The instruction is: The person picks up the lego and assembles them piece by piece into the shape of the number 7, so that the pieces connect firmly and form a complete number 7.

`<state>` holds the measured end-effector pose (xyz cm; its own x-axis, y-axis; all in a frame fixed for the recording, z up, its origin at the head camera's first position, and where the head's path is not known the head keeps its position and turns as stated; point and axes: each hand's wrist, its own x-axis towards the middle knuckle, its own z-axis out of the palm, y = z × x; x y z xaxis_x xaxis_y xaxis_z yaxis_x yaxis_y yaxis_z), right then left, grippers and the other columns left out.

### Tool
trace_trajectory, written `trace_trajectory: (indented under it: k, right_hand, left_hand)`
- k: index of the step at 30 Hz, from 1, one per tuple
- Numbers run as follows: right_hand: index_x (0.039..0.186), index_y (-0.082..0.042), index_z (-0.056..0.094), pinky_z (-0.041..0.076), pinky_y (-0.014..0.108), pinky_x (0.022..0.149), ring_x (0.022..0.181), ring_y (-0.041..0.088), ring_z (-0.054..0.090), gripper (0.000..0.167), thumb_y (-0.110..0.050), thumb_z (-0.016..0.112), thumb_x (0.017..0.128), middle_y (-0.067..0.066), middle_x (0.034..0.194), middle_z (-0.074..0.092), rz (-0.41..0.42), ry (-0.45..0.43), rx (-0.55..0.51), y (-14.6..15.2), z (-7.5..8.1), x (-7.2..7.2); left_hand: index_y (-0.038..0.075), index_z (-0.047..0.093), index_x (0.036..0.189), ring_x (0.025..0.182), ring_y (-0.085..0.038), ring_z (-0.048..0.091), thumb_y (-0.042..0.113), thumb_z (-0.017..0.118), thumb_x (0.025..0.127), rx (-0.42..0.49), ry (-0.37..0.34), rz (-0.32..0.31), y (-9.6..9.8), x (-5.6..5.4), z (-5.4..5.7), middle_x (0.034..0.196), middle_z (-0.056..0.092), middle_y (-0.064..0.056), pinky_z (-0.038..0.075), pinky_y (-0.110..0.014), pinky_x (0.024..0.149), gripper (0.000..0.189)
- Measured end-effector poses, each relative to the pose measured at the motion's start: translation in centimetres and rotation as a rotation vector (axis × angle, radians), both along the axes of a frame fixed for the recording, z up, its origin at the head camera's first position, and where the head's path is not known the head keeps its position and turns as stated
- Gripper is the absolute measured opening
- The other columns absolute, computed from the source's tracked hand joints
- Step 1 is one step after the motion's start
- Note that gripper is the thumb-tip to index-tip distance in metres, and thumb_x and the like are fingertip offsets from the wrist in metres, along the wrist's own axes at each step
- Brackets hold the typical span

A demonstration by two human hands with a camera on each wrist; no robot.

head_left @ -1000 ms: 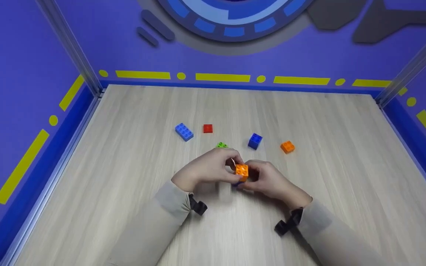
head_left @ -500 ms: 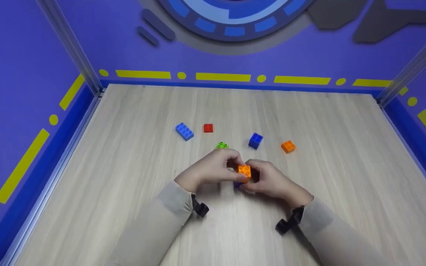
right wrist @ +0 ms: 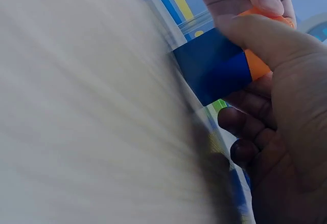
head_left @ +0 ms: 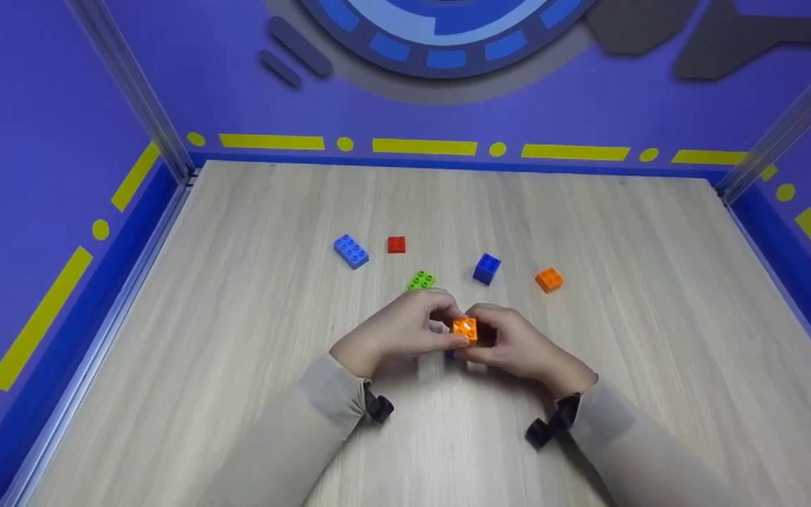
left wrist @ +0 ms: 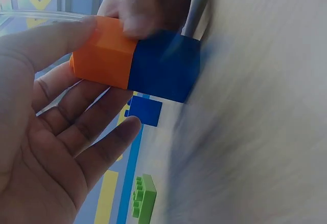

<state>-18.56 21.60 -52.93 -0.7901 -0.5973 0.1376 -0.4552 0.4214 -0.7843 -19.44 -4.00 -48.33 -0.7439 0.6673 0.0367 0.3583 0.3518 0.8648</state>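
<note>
Both hands meet over the middle of the table on a small two-brick stack. Its upper part is an orange brick (head_left: 464,329) with studs on top, and flush beneath it sits a dark blue brick (left wrist: 166,65). My left hand (head_left: 409,327) pinches the orange brick between thumb and fingers. From the other side, my right hand (head_left: 522,343) grips the stack, its thumb lying across the blue brick near the seam in the right wrist view. The blue brick's lower end is close to the tabletop. In the head view it is mostly hidden by the fingers.
Beyond the hands lie a light blue long brick (head_left: 350,251), a red brick (head_left: 396,245), a green brick (head_left: 420,280) partly behind the left hand, another dark blue brick (head_left: 487,268) and another orange brick (head_left: 548,280). Blue panels (head_left: 448,120) border the wooden table (head_left: 272,232).
The stack and left fingers have shifted slightly right and nearer the body. More of the green brick shows past the left hand. Both hands keep their hold; the loose bricks stay put.
</note>
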Motion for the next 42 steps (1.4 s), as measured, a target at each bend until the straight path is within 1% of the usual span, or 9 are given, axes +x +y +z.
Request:
trace_trajectory:
  k: [6,10,14,17,21,28,32,37,42]
  right_hand:
    - [0.109,-0.02,0.077,0.049,0.024,0.089,0.096,0.013,0.061,0.02,-0.027,0.092,0.098,-0.004,0.103,0.072,0.008,-0.003,-0.038,0.2,-0.1,0.1]
    - [0.108,-0.018,0.076,0.049,0.025,0.09,0.098,0.014,0.061,0.021,-0.02,0.092,0.095,-0.004,0.103,0.071,0.011,-0.014,-0.034,-0.3,0.1,-0.1]
    - [0.106,-0.015,0.074,0.049,0.024,0.086,0.095,0.012,0.06,0.022,-0.016,0.092,0.093,-0.004,0.101,0.068,0.016,-0.022,-0.019,-0.7,0.3,-0.3]
    - [0.113,-0.015,0.077,0.051,0.022,0.088,0.097,0.01,0.061,0.024,-0.022,0.092,0.096,-0.005,0.105,0.071,0.027,-0.033,-0.011,-0.8,0.3,-0.3]
    - [0.121,-0.015,0.078,0.054,0.023,0.095,0.101,0.008,0.064,0.031,-0.026,0.093,0.096,-0.004,0.111,0.076,0.03,-0.012,0.003,-0.9,0.4,-0.3]
    - [0.11,-0.018,0.077,0.052,0.026,0.087,0.093,0.009,0.061,0.027,-0.03,0.095,0.094,-0.007,0.101,0.072,0.01,0.022,0.022,-0.8,0.6,-0.5]
    - [0.111,-0.019,0.077,0.052,0.026,0.088,0.094,0.01,0.062,0.027,-0.031,0.095,0.094,-0.008,0.101,0.072,-0.001,0.003,0.026,-0.6,0.6,-0.5]
    - [0.111,-0.019,0.077,0.051,0.026,0.088,0.094,0.01,0.061,0.027,-0.031,0.094,0.094,-0.008,0.102,0.072,-0.014,-0.005,0.039,-0.2,0.4,-0.3]
    - [0.111,-0.02,0.077,0.052,0.025,0.091,0.097,0.01,0.063,0.027,-0.031,0.095,0.094,-0.008,0.103,0.072,-0.02,-0.017,0.03,0.2,0.4,0.0]
  left_hand:
    - [0.007,0.076,0.116,0.11,-0.012,0.069,0.024,0.088,0.1,-0.04,0.012,-0.013,0.1,0.0,0.2,0.118,0.078,-0.005,0.063,-0.045,0.11,0.026]
    - [0.011,0.069,0.111,0.103,-0.018,0.067,0.03,0.085,0.099,-0.157,0.102,-0.02,0.2,0.2,1.3,0.111,0.072,-0.001,0.056,-0.031,0.094,0.028]
    - [0.015,0.065,0.107,0.091,-0.014,0.058,0.041,0.083,0.098,-0.23,0.159,-0.024,0.5,-0.2,1.8,0.1,0.065,0.005,0.047,-0.028,0.08,0.033]
    - [0.016,0.07,0.105,0.087,-0.011,0.058,0.049,0.077,0.105,-0.205,0.133,-0.01,0.6,-1.0,1.8,0.095,0.065,0.007,0.048,-0.028,0.079,0.034]
    - [0.016,0.073,0.103,0.09,-0.014,0.061,0.052,0.063,0.114,-0.127,0.101,0.075,1.0,-2.3,1.5,0.095,0.068,0.003,0.049,-0.033,0.082,0.039]
    - [0.017,0.076,0.123,0.103,-0.017,0.067,0.043,0.06,0.117,-0.072,0.082,0.23,2.7,-4.6,0.7,0.127,0.077,-0.002,0.057,-0.037,0.093,0.031]
    - [0.015,0.07,0.135,0.097,-0.016,0.067,0.037,0.061,0.117,-0.078,0.053,0.266,3.7,-5.6,0.2,0.139,0.072,-0.005,0.059,-0.032,0.086,0.03]
    - [0.013,0.06,0.154,0.088,-0.013,0.069,0.027,0.065,0.117,-0.063,-0.063,0.285,5.0,-6.6,-0.6,0.154,0.065,-0.008,0.06,-0.026,0.074,0.04]
    - [0.011,0.048,0.168,0.083,-0.015,0.072,0.013,0.069,0.113,-0.019,-0.2,0.272,6.6,-7.4,-1.0,0.166,0.059,-0.009,0.064,-0.027,0.074,0.059]
